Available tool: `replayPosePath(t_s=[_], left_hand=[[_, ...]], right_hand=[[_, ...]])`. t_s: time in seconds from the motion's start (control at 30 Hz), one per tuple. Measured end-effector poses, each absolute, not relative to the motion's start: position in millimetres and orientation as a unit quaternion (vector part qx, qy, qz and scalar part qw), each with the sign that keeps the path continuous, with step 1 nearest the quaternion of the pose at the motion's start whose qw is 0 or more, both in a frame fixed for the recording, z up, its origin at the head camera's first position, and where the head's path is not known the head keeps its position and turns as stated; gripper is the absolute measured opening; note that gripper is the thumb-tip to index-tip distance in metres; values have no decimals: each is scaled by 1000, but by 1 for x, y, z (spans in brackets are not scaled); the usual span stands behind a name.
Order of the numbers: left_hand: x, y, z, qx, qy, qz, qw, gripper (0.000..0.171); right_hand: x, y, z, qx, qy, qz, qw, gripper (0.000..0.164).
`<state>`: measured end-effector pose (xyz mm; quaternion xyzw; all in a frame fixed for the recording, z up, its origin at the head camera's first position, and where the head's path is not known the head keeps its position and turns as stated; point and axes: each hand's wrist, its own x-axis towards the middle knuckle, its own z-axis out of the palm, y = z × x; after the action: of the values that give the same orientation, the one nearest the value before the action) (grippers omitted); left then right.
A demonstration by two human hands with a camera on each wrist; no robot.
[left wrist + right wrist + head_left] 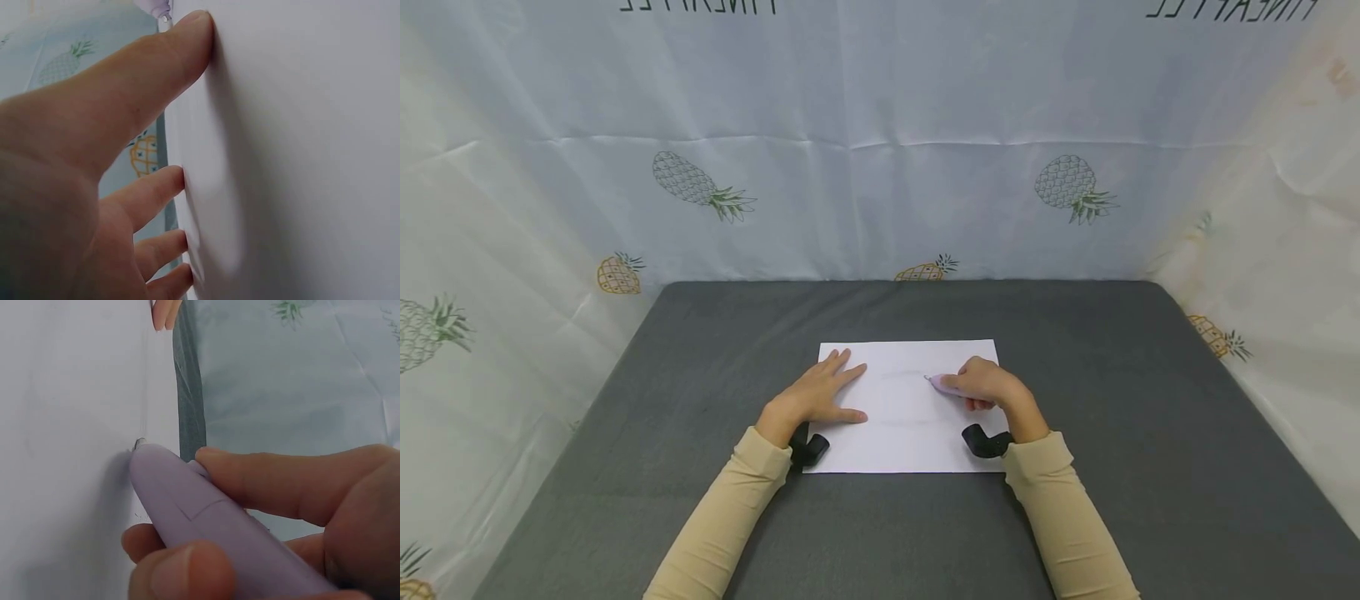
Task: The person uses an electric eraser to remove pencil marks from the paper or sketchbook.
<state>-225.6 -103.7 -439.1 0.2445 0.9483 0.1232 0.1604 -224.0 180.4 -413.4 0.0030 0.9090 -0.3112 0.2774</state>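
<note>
A white sheet of paper (pixel 898 446) lies flat on the dark grey table. On its left side rests my left hand (pixel 816 396), fingers spread and fingertips touching the paper. My right hand (pixel 991 383) grips a lavender pen-shaped tool (pixel 178 494) over the right half of the sheet. The tool has a rounded body, a raised button and a small metallic tip; its exact kind is unclear. In the right wrist view the tip meets the paper, and a finger (pixel 262 478) lies against the button. Faint lines run across the sheet, one of them up to the tip.
The dark grey tabletop (pixel 715 367) surrounds the paper. Black wrist-worn camera mounts (pixel 985 442) sit close above the sheet's lower corners. Behind and beside the table hangs a pale curtain (pixel 850 208) with printed pineapples.
</note>
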Motion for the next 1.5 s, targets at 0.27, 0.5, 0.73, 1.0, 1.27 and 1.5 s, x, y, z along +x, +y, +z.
replayPosePath(t_s=[0.27, 0.5, 0.73, 1.0, 1.27, 1.5], left_hand=[[-226, -104, -439, 243, 949, 121, 162, 84], [-226, -104, -439, 242, 949, 121, 164, 84], [-225, -104, -439, 243, 948, 122, 167, 83], [-226, -105, -440, 248, 947, 126, 162, 83], [-227, -105, -441, 250, 946, 127, 160, 83], [-225, -106, -440, 248, 947, 128, 163, 84]], right_hand=[[-225, 174, -417, 0, 921, -306, 240, 44], [-226, 172, -419, 0, 923, -304, 235, 46], [-225, 180, -416, 3, 912, -308, 271, 46], [-225, 176, -420, -6, 923, -300, 242, 47], [-225, 170, -421, -12, 930, -296, 216, 50], [-222, 174, -418, -6, 919, -304, 249, 46]])
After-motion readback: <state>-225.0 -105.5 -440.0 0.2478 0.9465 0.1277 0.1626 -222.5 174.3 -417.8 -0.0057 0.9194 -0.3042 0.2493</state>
